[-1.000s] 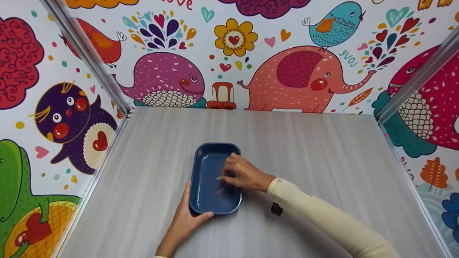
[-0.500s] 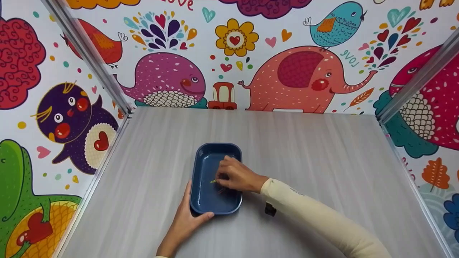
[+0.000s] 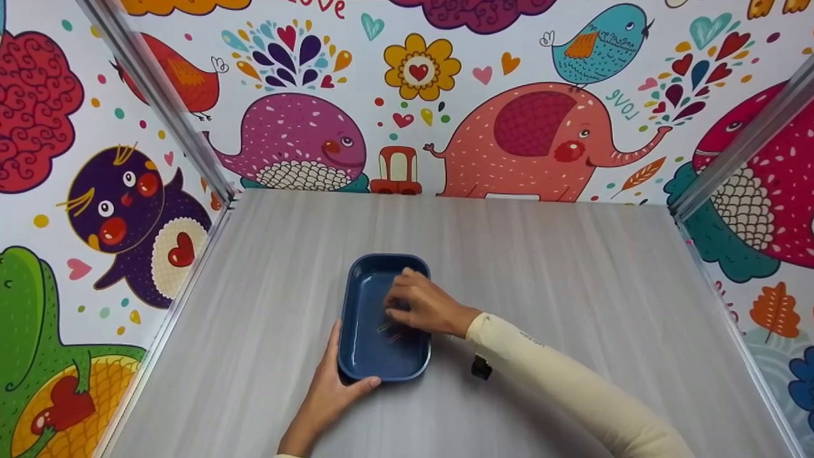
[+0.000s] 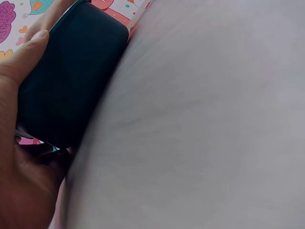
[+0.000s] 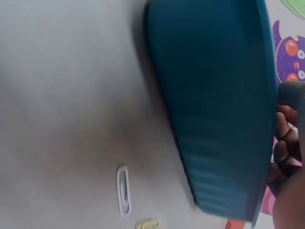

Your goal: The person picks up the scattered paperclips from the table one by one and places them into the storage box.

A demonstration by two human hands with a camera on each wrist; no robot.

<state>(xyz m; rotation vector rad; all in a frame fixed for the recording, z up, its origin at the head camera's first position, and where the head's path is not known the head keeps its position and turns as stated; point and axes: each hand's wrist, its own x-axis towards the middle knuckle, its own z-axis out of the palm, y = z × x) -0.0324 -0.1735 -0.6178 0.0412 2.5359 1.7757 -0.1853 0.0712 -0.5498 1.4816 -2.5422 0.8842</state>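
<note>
Left hand (image 3: pixel 325 388): grips blue round-cornered plastic tray (image 3: pixel 364 318)
Right hand (image 3: pixel 427 305): fingers curled, can't tell if gripping
Yellowish looped clip (image 3: pixel 383 328): near right fingertips

The counter (image 3: pixel 559 267) is pale grey, with faint wood-grain streaks running from its far edge toward the near side. Slightly left of its middle stands a dark blue rectangular tray (image 3: pixel 365 324) with rounded corners, upright, its long sides pointing away from the person. On the bare surface beside the tray's right side lie a white paper clip (image 5: pixel 123 191) and, near it but apart, a yellow paper clip (image 5: pixel 148 224), partly cut off by the right wrist view's edge.
</note>
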